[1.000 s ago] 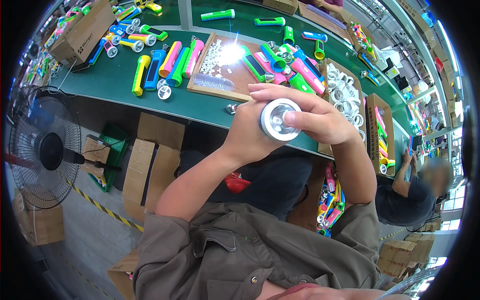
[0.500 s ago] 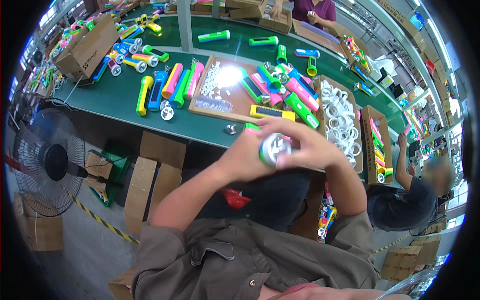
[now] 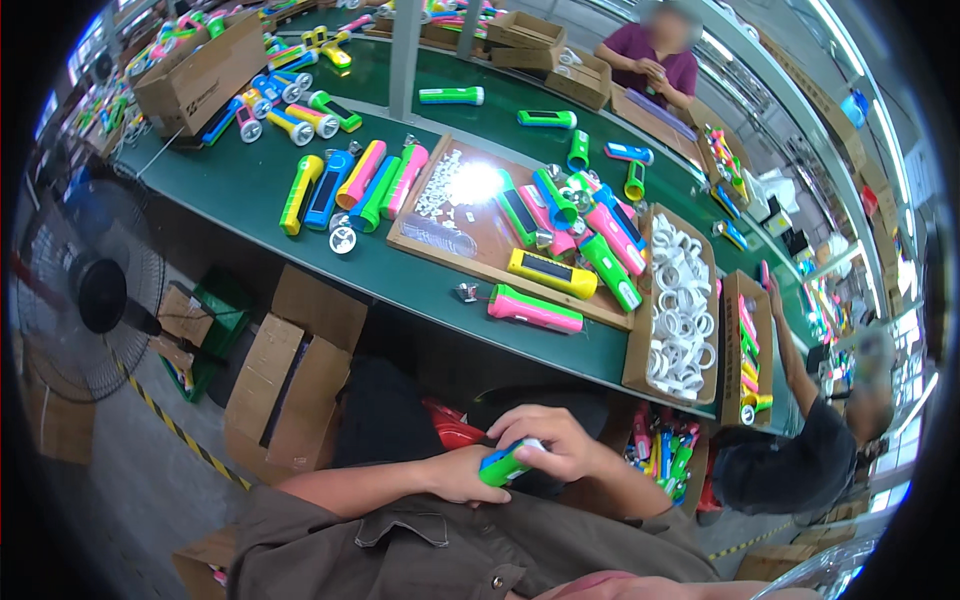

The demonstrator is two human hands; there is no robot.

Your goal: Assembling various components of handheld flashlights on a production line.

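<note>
Both our hands have dropped since the last frame: from beside the bench edge to low over our lap, near the shirt front, flashlight with them. Its white end faced up at the camera half a second ago; now the body shows more side-on, tilted. Pink-and-green flashlight [image 3: 535, 310] at the bench's front edge, mostly hidden by our hands then, is now in plain sight.

Grip: our left hand [image 3: 462, 474] is wrapped round the body of the green-and-blue flashlight [image 3: 503, 470]. Our right hand [image 3: 560, 440] is curled over its white end, thumb against it; we can't see what the hidden fingertips touch.

On the green bench [image 3: 400, 275]: small metallic reflector piece [image 3: 467, 292] just beside the pink-and-green flashlight. Behind them, wood-framed tray [image 3: 450, 260] with small white parts [image 3: 437, 185], a row of clear discs [image 3: 437, 236] and a heap of coloured flashlights; yellow flashlight [image 3: 550, 273] with a dark panel lies along its front rim. Right of the tray, cardboard carton [image 3: 640, 345] full of white rings [image 3: 680, 320]. Left of it, five flashlights side by side, yellow-and-green flashlight [image 3: 301, 195] outermost, round reflector [image 3: 342, 240] in front.

Black fan [image 3: 90, 290] stands on our left. Co-worker in purple [image 3: 650, 70] is across the bench; co-worker in a dark top [image 3: 790, 460] is off to our right.
</note>
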